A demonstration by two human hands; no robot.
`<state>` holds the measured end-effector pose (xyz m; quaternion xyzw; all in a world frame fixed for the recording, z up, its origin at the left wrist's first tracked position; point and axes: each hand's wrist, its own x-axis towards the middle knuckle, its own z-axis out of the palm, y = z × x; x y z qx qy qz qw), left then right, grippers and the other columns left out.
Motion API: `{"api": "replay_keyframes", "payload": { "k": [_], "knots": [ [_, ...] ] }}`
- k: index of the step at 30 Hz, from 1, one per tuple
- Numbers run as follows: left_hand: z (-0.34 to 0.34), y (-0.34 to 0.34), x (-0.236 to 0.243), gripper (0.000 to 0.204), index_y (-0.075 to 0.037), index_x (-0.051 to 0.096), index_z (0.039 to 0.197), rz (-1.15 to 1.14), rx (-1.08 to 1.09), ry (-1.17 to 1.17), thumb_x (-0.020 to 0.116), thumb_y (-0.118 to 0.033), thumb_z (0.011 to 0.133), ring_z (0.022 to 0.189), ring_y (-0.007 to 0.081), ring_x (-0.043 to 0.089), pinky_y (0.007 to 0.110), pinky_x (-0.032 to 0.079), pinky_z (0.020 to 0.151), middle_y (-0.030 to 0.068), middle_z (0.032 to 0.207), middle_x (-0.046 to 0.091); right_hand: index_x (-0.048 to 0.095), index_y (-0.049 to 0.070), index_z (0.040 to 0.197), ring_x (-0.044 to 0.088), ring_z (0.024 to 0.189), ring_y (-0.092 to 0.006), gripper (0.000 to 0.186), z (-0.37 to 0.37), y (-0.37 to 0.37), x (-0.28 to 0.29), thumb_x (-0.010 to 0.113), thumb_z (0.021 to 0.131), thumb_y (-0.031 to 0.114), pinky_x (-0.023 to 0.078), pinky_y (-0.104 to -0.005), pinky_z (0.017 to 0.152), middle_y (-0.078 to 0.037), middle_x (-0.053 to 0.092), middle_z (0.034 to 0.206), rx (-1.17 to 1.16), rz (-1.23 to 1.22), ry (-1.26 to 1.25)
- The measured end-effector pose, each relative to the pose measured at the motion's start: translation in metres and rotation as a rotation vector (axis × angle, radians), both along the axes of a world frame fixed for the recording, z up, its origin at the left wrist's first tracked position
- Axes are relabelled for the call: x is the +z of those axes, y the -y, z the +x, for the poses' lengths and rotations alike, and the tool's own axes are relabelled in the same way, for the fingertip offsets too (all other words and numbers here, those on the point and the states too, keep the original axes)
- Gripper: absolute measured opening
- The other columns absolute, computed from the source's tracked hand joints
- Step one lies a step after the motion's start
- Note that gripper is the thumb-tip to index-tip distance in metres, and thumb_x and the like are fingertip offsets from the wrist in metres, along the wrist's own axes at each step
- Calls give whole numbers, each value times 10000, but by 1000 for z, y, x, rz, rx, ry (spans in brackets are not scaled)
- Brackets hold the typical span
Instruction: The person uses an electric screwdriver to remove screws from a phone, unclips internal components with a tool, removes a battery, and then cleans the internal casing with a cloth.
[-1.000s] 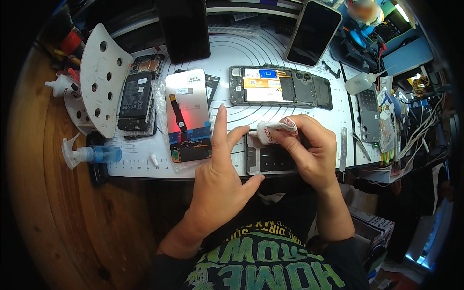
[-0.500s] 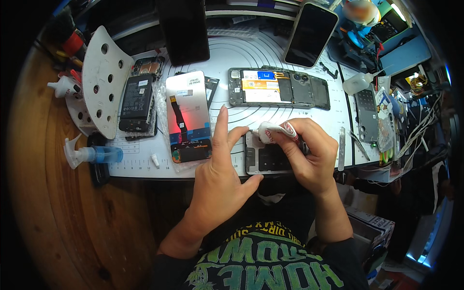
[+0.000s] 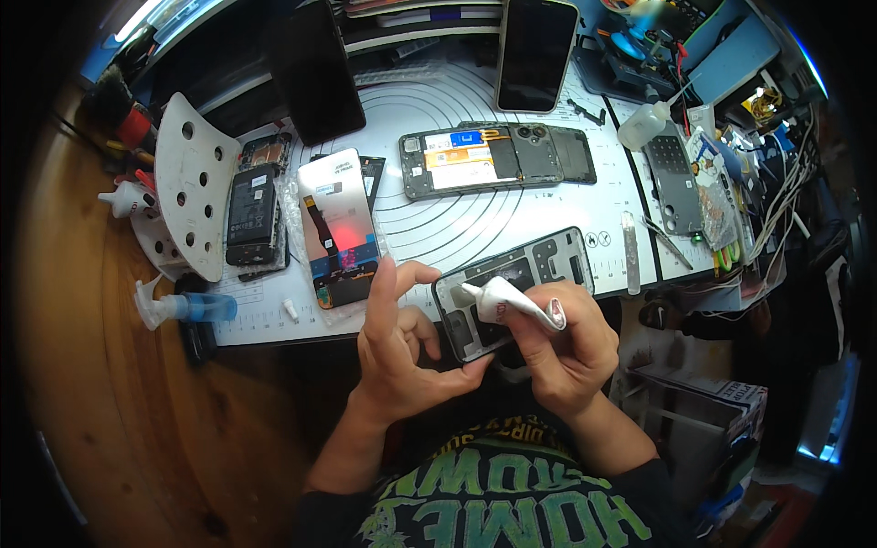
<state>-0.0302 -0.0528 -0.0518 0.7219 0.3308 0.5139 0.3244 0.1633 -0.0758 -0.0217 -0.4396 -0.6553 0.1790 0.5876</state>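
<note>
A phone frame (image 3: 551, 260), dark with metal plates and cutouts inside, tilts at the bench's near edge. My left hand (image 3: 388, 361) is closed on its left end, with the thumb at the near corner and the fingers along the far side. In my right hand (image 3: 575, 352) is a crumpled white squeeze tube (image 3: 498, 301), pinched between thumb and fingers. Its narrow nozzle points left over the frame's left end. Whether the tip touches the frame I cannot tell. A small white cap (image 3: 290, 310) lies on the mat, left of my left hand.
Beyond the frame lies an opened phone (image 3: 539, 164) with its battery exposed. A display panel (image 3: 345, 203) with a flex cable rests at left, beside a stripped phone (image 3: 252, 215). Two dark-screened phones (image 3: 320, 78) (image 3: 534, 55) stand behind. Tweezers (image 3: 670, 239) and a bottle (image 3: 644, 126) are at right.
The phone frame's right end has swung away from me, so it now sits at a slant. Both hands have stayed on their things. The whole view has shifted and turned slightly.
</note>
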Motion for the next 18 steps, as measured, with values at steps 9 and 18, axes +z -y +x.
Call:
{"api": "replay_keyframes", "payload": {
  "k": [9,18],
  "knots": [
    [-2,1,2,1127,77,276,1504,-26,-3,4,946,-46,606,550,56,570,187,383,417,166,1344,550,692,-42,1008,651,715,-208,202,-11,-6,-8,792,833,-56,516,-291,627,-135,710,874,-11,60,-12],
    [-3,1,-1,1082,66,325,1472,-60,-4,28,950,-51,596,548,52,567,190,383,416,154,1347,550,687,-40,1013,667,731,-225,219,-15,-6,-9,790,821,-64,533,-303,643,-142,711,882,15,74,-13]
  ]
}}
